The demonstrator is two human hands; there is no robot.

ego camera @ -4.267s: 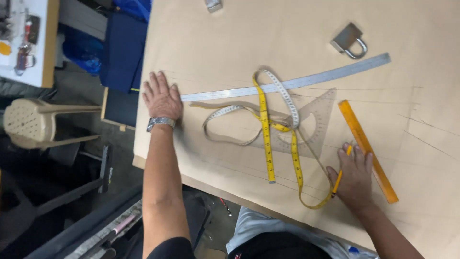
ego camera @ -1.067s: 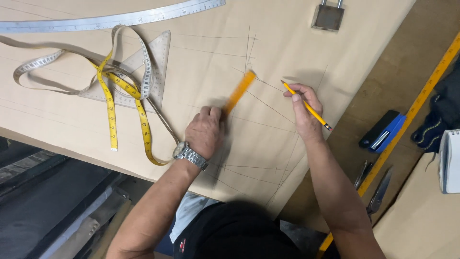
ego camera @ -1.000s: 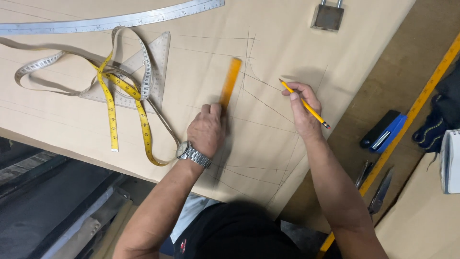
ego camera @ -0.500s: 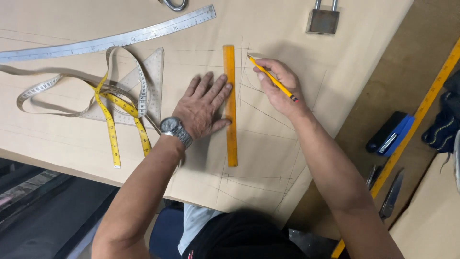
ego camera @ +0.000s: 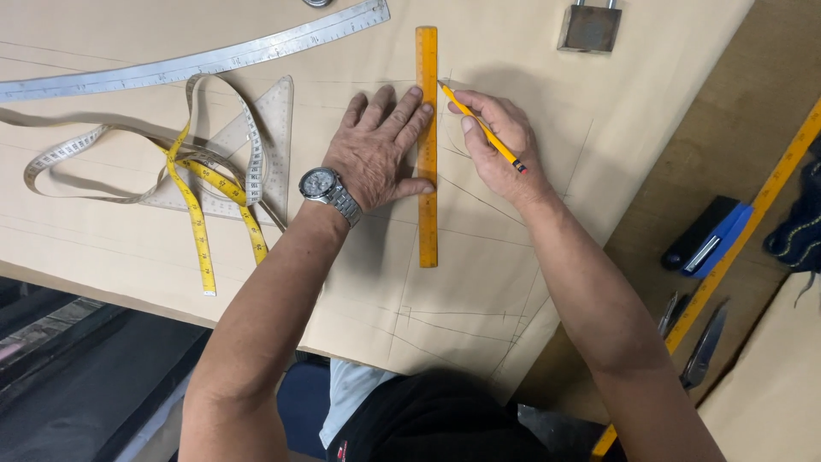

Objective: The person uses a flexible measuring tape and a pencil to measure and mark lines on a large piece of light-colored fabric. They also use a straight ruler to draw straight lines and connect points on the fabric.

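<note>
So the orange ruler [ego camera: 427, 145] has swung round since about a second ago: it was lying at a slant across the brown pattern paper [ego camera: 256, 282], and now it sits straight, running from the far edge of the sheet back toward the person, right along the faint pencil lines already on the paper. The left hand [ego camera: 376, 150] has come down flat on it, fingers spread and fingertips pressing the ruler's left side, so that grip is fully open, more of a pin-down than a hold. The right hand [ego camera: 496, 145] is closed around a yellow pencil [ego camera: 481, 127] and has moved in too, with the tip now touching the paper just beside the ruler's right edge, up near its far end. To me that reads as the lining-up being done and a straight line getting drawn against the edge, though I can't see a fresh mark yet. Off toward the left end of the bench, the yellow tape measure [ego camera: 198, 214] is looped over a clear set square [ego camera: 248, 137], with the long curved metal rule [ego camera: 197, 62] beyond them. A metal weight [ego camera: 589, 27] sits at the far edge of the paper, well apart from the hands.
</note>
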